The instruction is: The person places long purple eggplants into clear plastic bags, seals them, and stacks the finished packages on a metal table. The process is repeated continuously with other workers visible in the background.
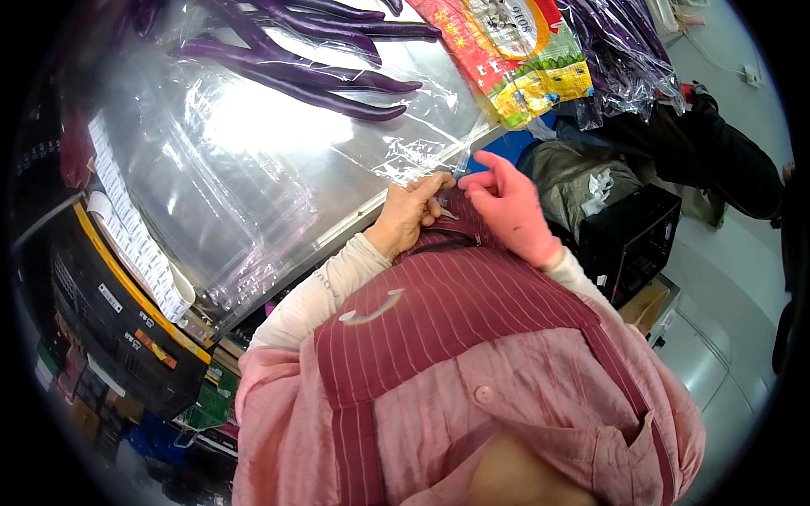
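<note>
My bare left hand [411, 209] pinches the near corner of a clear plastic bag [417, 155] at the table's front edge. My right hand [509, 205], in a pink glove, is close beside it with curled fingers. A strip of clear plastic reaches down between the hands; whether the right fingers grip it cannot be told. Several long purple eggplants [342, 85] lie on the clear plastic at the top. A stack of flat clear bags [209, 183] covers the left part of the metal table.
A printed rice sack [538, 82] and bagged eggplants [623, 57] lie at the upper right. Label strips [136, 246] hang near a black crate [120, 303] on the left. A black box [629, 243] stands right of me. A person in dark clothes [715, 145] is beyond.
</note>
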### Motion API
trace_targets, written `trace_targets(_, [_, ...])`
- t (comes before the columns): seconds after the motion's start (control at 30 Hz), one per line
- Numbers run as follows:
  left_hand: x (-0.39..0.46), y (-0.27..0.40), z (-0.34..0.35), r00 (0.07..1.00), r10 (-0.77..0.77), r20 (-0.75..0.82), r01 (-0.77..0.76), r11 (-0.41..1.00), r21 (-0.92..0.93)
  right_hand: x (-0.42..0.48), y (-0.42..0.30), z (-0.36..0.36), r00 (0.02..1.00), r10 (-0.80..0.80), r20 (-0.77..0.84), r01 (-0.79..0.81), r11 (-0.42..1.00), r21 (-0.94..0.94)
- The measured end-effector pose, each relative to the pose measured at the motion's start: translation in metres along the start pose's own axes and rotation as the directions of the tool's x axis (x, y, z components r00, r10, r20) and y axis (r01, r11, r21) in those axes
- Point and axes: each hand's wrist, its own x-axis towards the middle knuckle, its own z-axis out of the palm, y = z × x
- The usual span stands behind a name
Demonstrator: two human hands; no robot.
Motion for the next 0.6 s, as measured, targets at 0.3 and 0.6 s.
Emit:
trace_targets(0.3, [-0.002, -0.001, 0.0, 1.0, 0.02, -0.01, -0.019, 0.993, 0.116, 0.023, 0.025, 0.014, 0.993, 0.078, -0.088, -0.086, 0.992, -0.092])
trace_targets(0.6, [0.001, -0.004, -0.001, 0.999, 0.018, 0.033, -0.02, 0.998, 0.058, 0.038, 0.06, 0.021, 0.988, 0.03, -0.151, -0.028, 0.999, 0.016])
